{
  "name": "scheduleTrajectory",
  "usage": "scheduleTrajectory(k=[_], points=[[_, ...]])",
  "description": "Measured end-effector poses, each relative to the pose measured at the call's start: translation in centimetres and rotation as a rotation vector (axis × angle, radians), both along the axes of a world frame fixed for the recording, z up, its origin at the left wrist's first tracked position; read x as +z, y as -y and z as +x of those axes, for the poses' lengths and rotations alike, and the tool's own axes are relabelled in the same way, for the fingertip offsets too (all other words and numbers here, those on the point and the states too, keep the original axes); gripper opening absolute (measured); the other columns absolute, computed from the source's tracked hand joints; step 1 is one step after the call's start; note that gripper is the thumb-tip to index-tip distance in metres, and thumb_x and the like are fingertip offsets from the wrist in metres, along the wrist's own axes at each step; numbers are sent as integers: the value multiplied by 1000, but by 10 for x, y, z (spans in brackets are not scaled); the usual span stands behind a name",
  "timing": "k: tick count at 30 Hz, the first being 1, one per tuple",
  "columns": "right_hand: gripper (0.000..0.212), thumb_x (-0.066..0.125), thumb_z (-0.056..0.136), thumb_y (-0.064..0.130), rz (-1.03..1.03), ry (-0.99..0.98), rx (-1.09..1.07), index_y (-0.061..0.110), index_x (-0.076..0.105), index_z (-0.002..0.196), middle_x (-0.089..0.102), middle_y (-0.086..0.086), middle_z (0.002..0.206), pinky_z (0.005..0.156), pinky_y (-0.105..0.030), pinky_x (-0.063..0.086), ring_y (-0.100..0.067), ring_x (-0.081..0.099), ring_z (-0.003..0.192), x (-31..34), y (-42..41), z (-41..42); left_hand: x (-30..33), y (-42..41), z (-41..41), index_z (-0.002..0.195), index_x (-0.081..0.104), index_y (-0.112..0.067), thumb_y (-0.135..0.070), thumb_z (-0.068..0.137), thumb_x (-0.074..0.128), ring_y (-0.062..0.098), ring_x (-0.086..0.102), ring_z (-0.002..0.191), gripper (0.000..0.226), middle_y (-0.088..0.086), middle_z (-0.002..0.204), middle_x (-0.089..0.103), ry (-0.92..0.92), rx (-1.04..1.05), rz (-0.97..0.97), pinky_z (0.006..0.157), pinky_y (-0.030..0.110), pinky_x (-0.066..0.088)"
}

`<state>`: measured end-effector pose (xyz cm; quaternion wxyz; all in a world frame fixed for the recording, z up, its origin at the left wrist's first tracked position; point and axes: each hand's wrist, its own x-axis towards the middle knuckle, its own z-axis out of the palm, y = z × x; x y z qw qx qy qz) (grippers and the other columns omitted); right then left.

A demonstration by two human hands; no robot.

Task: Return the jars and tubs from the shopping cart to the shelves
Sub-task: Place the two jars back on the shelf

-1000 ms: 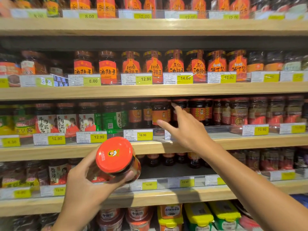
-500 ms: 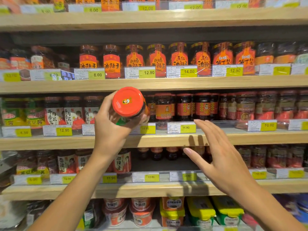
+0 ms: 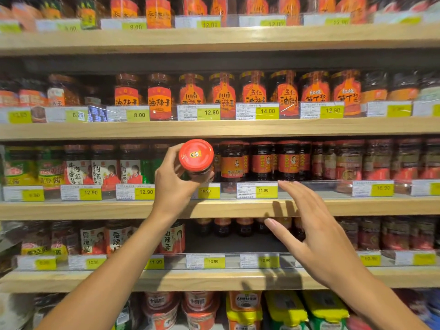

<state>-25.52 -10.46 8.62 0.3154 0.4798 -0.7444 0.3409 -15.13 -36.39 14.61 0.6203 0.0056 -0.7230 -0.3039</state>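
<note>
Your left hand [image 3: 172,186] grips the red-lidded jar [image 3: 196,158] of dark sauce, lid toward you, raised in front of the third shelf [image 3: 95,209] beside matching red-labelled jars [image 3: 262,160]. Your right hand [image 3: 316,236] hangs open with fingers spread, holding nothing, just before that shelf's edge.

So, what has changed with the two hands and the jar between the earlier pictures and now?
The left hand carried the red-lidded jar up from in front of the lower shelf to the shelf with the matching red-labelled jars. The right hand drew back from those jars, down and toward the person, fingers spread. Unchanged: the left hand still grips the jar, the right hand holds nothing, and the shelved jars have not visibly moved.
</note>
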Motion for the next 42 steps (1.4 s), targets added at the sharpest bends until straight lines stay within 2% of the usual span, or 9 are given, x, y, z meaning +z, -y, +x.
scheduleTrajectory(k=[5, 9, 14, 18, 21, 26, 31, 36, 42], points=[[70, 46, 91, 67, 11, 22, 14, 43, 22, 153, 22, 31, 153, 115, -22, 19, 9, 7, 147, 3, 2, -5, 8, 11, -6, 116, 64, -19, -30, 63, 93, 7, 66, 101, 61, -9, 106, 71, 112, 95, -4, 86, 13, 50], [69, 48, 91, 65, 6, 17, 24, 43, 22, 152, 22, 34, 149, 112, -19, 17, 10, 7, 147, 6, 4, -6, 14, 16, -11, 101, 67, -17, -45, 68, 87, 13, 65, 91, 48, -7, 96, 71, 170, 201, 34, 78, 27, 51], [69, 47, 92, 65, 6, 29, 32, 43, 22, 152, 20, 36, 146, 111, -20, 17, 11, 6, 147, 9, 8, -7, 32, 22, -22, 77, 54, -10, -55, 79, 72, 21, 55, 70, 49, 8, 83, 61, 430, 419, 102, 54, 33, 38], [68, 47, 92, 65, 8, 29, 33, 42, 24, 152, 25, 33, 144, 111, -21, 19, 7, 9, 148, 9, 11, -4, 36, 25, -29, 71, 53, -8, -57, 85, 64, 33, 61, 75, 52, 14, 84, 65, 587, 448, 106, 59, 36, 43], [68, 47, 92, 65, 13, 30, 32, 43, 24, 151, 26, 30, 147, 109, -23, 22, 6, 10, 148, 8, 10, -4, 34, 14, -17, 85, 53, -8, -59, 89, 57, 32, 60, 89, 51, 11, 94, 62, 660, 439, 37, 70, 40, 48], [68, 47, 92, 65, 20, 37, 21, 43, 24, 152, 27, 24, 155, 111, -25, 23, 4, 11, 149, 9, 4, -2, 5, -4, 29, 149, 31, -21, -58, 91, 55, 23, 42, 137, 73, 1, 151, 42, 601, 412, -150, 105, 43, 41], [69, 46, 94, 65, 96, 14, -42, 36, 26, 153, 29, 19, 157, 116, -24, 20, -1, 15, 149, 4, -6, 1, -33, -18, 55, 147, 37, -30, -55, 93, 53, 11, 38, 138, 61, -10, 150, 41, 555, 287, -448, 110, 33, 36], [69, 45, 95, 65, 232, 14, -103, 31, 27, 154, 32, 14, 156, 119, -31, 27, -6, 24, 146, -16, -27, 6, -61, -35, 45, 141, 47, -21, -53, 92, 46, 21, 42, 137, 58, -2, 145, 46, 627, 191, -784, 110, 44, 40], [71, 43, 96, 66, 344, 106, -247, 34, 22, 155, 26, 13, 160, 121, -33, 23, -8, 16, 150, -51, -74, 14, -101, -76, 5, 141, 50, -22, -51, 91, 53, 20, 42, 139, 58, -3, 147, 47, 634, -38, -900, 113, 43, 38]])
